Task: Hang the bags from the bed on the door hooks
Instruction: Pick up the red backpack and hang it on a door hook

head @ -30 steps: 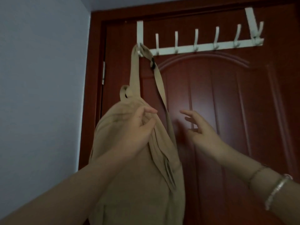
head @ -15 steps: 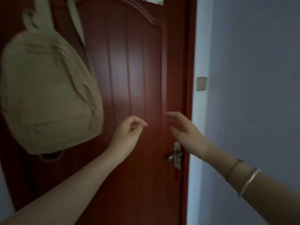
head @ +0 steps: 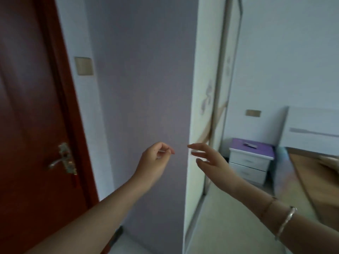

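Note:
The dark red door point(head: 27, 107) fills the left edge, with its metal handle point(head: 63, 159) in view; the hooks and the tan backpack are out of frame. My left hand point(head: 156, 160) is held out in front of the grey wall, fingers loosely curled, holding nothing. My right hand point(head: 209, 158) is beside it with fingers spread, also empty. At the far right the bed point(head: 315, 169) shows a wooden edge and a tan shape point(head: 330, 162) lying on it, too blurred to identify.
A white wardrobe point(head: 203, 88) with a sliding patterned door juts out just right of my hands. Beyond it stands a purple-topped nightstand point(head: 251, 154) against the white wall. A light switch point(head: 84, 66) sits beside the door frame.
My left hand let go of the tan backpack, which stayed hanging on the door rack. The view swung right, away from the door towards the wardrobe and bed; both hands are empty.

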Available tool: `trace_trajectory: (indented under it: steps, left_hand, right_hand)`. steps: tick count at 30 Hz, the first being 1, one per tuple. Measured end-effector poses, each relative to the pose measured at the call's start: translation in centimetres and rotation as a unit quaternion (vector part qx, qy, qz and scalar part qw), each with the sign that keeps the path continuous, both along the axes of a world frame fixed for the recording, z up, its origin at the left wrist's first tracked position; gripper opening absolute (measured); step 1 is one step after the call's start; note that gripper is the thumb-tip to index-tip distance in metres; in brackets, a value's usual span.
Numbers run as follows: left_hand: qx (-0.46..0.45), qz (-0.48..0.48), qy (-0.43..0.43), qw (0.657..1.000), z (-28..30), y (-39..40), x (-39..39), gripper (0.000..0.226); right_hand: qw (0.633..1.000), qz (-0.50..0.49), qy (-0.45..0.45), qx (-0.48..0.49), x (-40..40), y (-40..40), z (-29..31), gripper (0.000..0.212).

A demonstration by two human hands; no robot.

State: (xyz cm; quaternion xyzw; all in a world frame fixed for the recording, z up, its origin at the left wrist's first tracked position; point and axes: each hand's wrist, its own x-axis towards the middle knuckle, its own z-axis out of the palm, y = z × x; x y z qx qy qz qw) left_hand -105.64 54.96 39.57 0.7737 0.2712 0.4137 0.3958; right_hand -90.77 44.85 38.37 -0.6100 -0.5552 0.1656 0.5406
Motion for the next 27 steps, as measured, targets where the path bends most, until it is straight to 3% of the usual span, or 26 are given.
trace_trajectory:
  steps: [8,15,21,27]
  left_hand:
    - [-0.078,-0.173,0.026,0.982,-3.6,-9.8,20.8,0.017]
    - [-0.067,-0.301,0.074,0.948,-5.9,-14.2,36.1,0.016]
    - [-0.052,-0.395,0.114,0.910,-7.6,-15.9,49.3,0.019]
    - [-0.037,-0.485,0.162,0.858,-8.5,-18.4,60.6,0.022]
  right_hand:
    - [0.979,-0.199,0.026,-0.045,17.0,-13.0,-3.5,0.040]
    - [0.941,-0.332,0.052,-0.040,28.4,-20.1,-6.6,0.038]
    - [0.893,-0.443,0.066,-0.039,37.9,-24.0,-8.9,0.030]
    - [0.823,-0.559,0.088,-0.051,45.5,-28.6,-9.7,0.035]
